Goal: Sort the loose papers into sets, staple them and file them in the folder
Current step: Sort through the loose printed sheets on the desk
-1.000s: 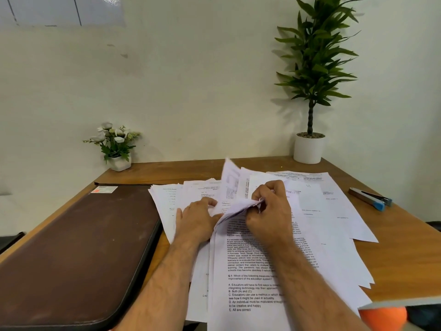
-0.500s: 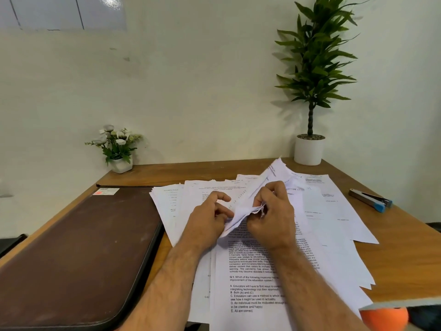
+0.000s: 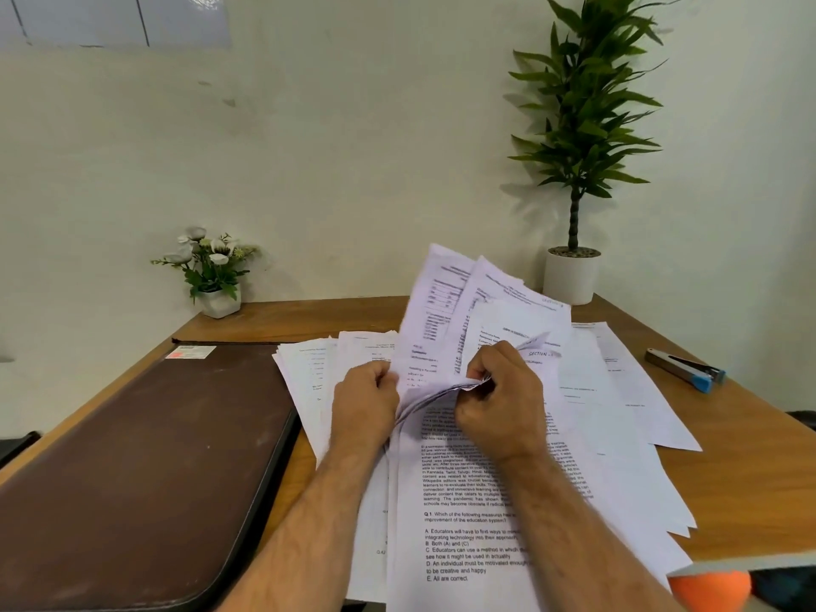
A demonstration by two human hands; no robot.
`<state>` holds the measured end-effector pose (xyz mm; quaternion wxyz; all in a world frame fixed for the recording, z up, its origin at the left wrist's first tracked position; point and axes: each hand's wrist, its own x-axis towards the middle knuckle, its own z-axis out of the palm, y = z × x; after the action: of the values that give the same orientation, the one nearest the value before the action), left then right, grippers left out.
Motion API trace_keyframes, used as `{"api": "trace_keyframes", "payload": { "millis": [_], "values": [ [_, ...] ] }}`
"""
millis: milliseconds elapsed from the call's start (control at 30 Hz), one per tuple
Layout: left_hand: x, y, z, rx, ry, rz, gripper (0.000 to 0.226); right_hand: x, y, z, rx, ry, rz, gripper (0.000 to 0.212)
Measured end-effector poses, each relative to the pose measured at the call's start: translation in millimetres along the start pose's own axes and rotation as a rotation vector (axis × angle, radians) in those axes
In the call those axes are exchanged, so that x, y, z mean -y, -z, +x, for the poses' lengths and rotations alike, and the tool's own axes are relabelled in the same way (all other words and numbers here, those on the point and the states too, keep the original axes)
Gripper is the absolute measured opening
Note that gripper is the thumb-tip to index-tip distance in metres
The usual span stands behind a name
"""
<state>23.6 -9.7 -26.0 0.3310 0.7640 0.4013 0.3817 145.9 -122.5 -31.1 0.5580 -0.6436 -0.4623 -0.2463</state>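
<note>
Loose printed papers (image 3: 618, 439) lie fanned over the middle of the wooden table (image 3: 750, 470). My right hand (image 3: 503, 395) pinches the bent lower edges of several lifted sheets (image 3: 446, 311), which stand up and curl back toward the wall. My left hand (image 3: 366, 404) holds the left edge of the same lifted bunch. A printed question page (image 3: 459, 536) lies flat under my forearms. The closed brown folder (image 3: 132, 470) lies on the left of the table. A stapler (image 3: 684, 369) with a blue tip rests at the right, apart from both hands.
A small white pot of flowers (image 3: 212, 271) stands at the back left by the wall. A tall potted plant (image 3: 574, 170) stands at the back right corner. An orange round object (image 3: 711, 589) shows at the bottom right edge.
The sheets in my hands have risen from a low curl to standing upright. My left hand has moved onto their left edge.
</note>
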Motion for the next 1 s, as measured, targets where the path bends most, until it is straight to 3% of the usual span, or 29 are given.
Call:
{"api": "trace_keyframes", "payload": {
  "millis": [167,267,433,500,600,867,1000],
  "values": [
    [7.3,2.8,3.9,-0.106,0.246,-0.322,0.007,0.3,-1.1,-0.2,-0.032,0.033,0.020,0.019],
    [9.1,5.1,5.0,-0.075,0.279,-0.379,0.008,-2.0,-1.1,-0.9,-0.016,0.027,0.017,0.019],
    [7.8,3.6,5.0,0.130,0.262,-0.393,0.021,-2.9,-1.3,-0.7,0.030,0.000,-0.007,0.017],
    [9.2,1.9,4.9,0.103,0.237,-0.344,0.008,-2.7,-1.7,-0.7,0.032,0.000,-0.007,0.016],
    [7.8,6.5,3.1,0.037,0.261,-0.362,0.012,-2.3,-2.1,-0.6,0.014,0.000,0.003,0.017],
    [3.9,15.0,0.9,0.018,0.375,-0.630,0.044,0.6,-1.0,-1.7,-0.019,0.008,-0.005,0.019],
    [1.3,14.4,-0.3,-0.054,0.387,-0.648,0.023,4.8,0.7,-0.3,-0.016,0.018,-0.004,0.020]
  ]
}}
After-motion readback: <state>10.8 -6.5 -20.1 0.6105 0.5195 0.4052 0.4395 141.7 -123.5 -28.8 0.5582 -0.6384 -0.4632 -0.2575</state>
